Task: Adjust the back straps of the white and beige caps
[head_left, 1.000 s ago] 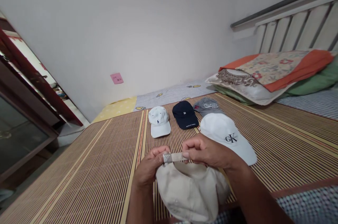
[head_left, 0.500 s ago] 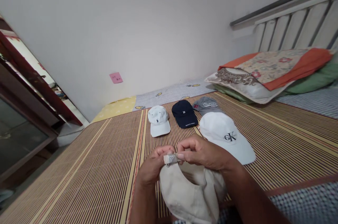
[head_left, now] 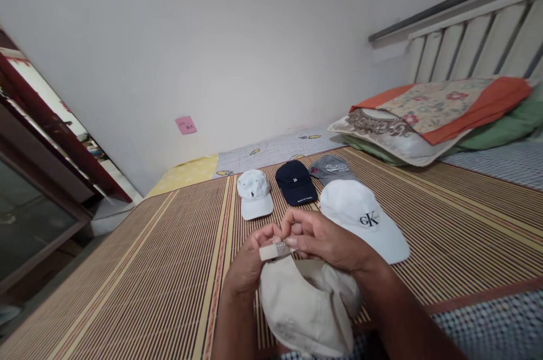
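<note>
Both hands pinch the strap [head_left: 271,250] of a beige cap [head_left: 305,306] at 6 o'clock on the mat [head_left: 127,269]: left hand [head_left: 248,264] and right hand [head_left: 324,241] closed on it; four caps at 12.

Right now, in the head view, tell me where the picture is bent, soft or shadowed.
Head view: wide-lens distortion bows the headboard and tilts the cabinet at the left edge; light is soft and even, with faint shadows under the white cap; no glare on the striped mat; the hands, left hand and right hand, and the beige cap are slightly soft.
</note>
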Demonstrator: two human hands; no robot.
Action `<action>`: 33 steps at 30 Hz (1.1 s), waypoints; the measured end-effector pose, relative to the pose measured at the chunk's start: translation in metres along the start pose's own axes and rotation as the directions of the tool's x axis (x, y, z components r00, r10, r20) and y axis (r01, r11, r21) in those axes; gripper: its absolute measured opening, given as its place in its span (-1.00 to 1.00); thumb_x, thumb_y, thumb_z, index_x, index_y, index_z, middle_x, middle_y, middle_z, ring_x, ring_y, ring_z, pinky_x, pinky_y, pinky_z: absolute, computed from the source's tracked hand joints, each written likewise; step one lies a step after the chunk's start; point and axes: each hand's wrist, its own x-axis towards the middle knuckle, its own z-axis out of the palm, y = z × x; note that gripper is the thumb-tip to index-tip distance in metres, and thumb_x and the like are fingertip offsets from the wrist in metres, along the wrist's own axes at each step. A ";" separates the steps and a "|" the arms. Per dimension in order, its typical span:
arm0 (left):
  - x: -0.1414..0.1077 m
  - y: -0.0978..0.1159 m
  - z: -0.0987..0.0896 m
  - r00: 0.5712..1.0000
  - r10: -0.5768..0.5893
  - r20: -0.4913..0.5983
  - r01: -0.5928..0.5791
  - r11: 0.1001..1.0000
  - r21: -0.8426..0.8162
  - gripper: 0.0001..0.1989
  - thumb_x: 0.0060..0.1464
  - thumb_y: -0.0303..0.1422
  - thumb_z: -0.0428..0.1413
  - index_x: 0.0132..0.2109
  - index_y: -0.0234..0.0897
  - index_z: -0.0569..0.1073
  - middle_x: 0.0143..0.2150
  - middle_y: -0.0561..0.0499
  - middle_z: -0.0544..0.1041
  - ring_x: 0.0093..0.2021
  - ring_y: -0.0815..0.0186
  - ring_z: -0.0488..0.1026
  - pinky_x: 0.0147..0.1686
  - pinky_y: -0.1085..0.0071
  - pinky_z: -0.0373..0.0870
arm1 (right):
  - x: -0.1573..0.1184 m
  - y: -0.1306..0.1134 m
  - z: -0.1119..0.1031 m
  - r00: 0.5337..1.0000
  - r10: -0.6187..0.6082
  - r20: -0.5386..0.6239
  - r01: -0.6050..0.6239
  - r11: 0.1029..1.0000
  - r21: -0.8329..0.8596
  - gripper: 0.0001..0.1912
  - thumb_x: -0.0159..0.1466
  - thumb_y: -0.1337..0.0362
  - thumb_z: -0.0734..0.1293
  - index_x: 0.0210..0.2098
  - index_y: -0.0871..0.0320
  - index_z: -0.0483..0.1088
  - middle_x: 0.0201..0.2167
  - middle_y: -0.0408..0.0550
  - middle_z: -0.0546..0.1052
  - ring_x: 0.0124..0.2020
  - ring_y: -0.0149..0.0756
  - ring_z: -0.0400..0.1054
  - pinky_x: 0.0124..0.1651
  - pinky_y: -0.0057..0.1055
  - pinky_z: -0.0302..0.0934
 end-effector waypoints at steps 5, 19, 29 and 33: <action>0.003 -0.001 0.000 0.997 0.079 -0.005 -0.079 0.997 -0.013 -0.66 0.08 -0.23 0.37 -0.26 -0.23 0.34 -0.44 0.15 0.38 -0.52 0.48 0.24 -0.48 0.55 0.15 | 0.001 0.001 -0.002 1.000 0.006 0.011 -0.006 0.999 0.049 -0.73 0.34 0.10 0.40 -0.22 0.12 0.28 -0.54 -0.30 0.39 -0.64 -0.57 0.00 -0.59 -0.55 -0.16; -0.006 0.012 -0.006 0.995 0.085 0.051 -0.090 0.990 0.109 -0.63 -0.08 -0.35 0.44 -0.26 -0.25 0.39 -0.48 0.17 0.37 -0.52 0.52 0.15 -0.48 0.60 0.02 | 0.002 0.004 -0.008 0.998 0.009 -0.069 -0.009 1.000 0.003 -0.65 0.30 0.03 0.43 -0.23 0.13 0.27 -0.54 -0.27 0.45 -0.62 -0.55 0.10 -0.58 -0.58 -0.13; -0.008 0.009 -0.011 0.993 0.066 0.096 -0.080 0.985 0.154 -0.45 -0.06 0.12 0.34 -0.38 -0.32 0.43 -0.47 0.04 0.37 -0.50 0.42 0.20 -0.48 0.49 0.07 | 0.005 0.006 -0.003 0.994 -0.010 -0.108 0.011 1.000 0.008 -0.65 0.25 0.06 0.48 -0.26 0.13 0.30 -0.50 -0.26 0.45 -0.55 -0.51 0.22 -0.48 -0.53 0.01; -0.005 0.011 -0.008 0.998 0.046 -0.044 -0.038 0.987 0.156 -0.58 -0.02 -0.11 0.39 -0.43 -0.31 0.39 -0.52 0.09 0.38 -0.56 0.47 0.17 -0.52 0.52 0.04 | 0.003 0.007 -0.010 0.993 0.024 -0.119 -0.028 0.999 -0.035 -0.68 0.30 0.05 0.44 -0.18 0.14 0.35 -0.49 -0.26 0.46 -0.59 -0.52 0.16 -0.51 -0.52 0.00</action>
